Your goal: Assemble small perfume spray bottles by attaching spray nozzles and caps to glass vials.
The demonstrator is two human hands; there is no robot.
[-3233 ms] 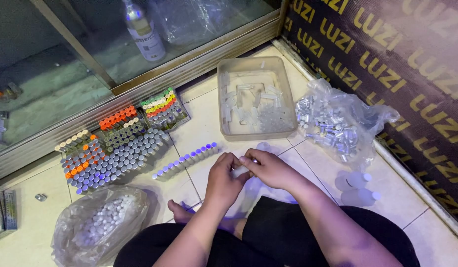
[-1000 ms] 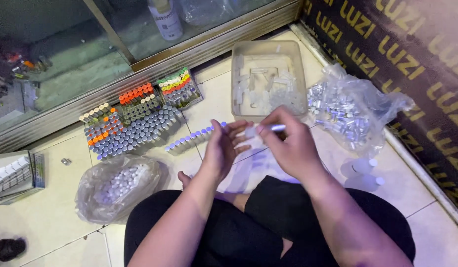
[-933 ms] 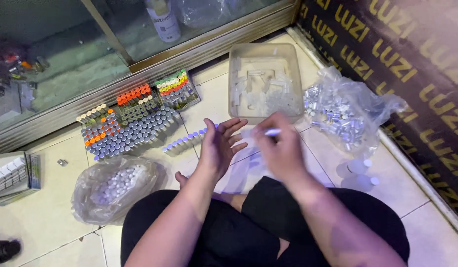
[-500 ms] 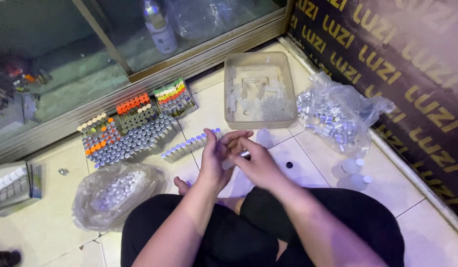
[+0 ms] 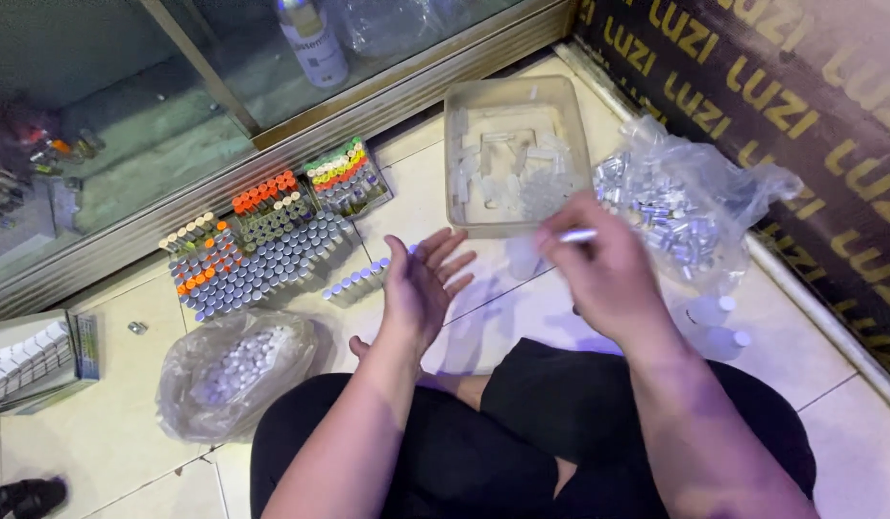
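From above, a person sits on the pale tiled floor (image 5: 70, 452). The right hand (image 5: 603, 264) is closed around a small thin clear tube (image 5: 577, 234), lifted just in front of the see-through plastic box (image 5: 517, 154). The left hand (image 5: 421, 288) is open, fingers spread, holding nothing, just beside a short row of little purple-capped tubes (image 5: 358, 282) on the floor. A clear bag of small silver tubes (image 5: 680, 211) lies near the right hand.

Bare forearms, no sleeves; left hand (image 5: 418, 288), right hand (image 5: 605, 269) ungloved. Black trousers (image 5: 522, 432) fill lower centre of frame.
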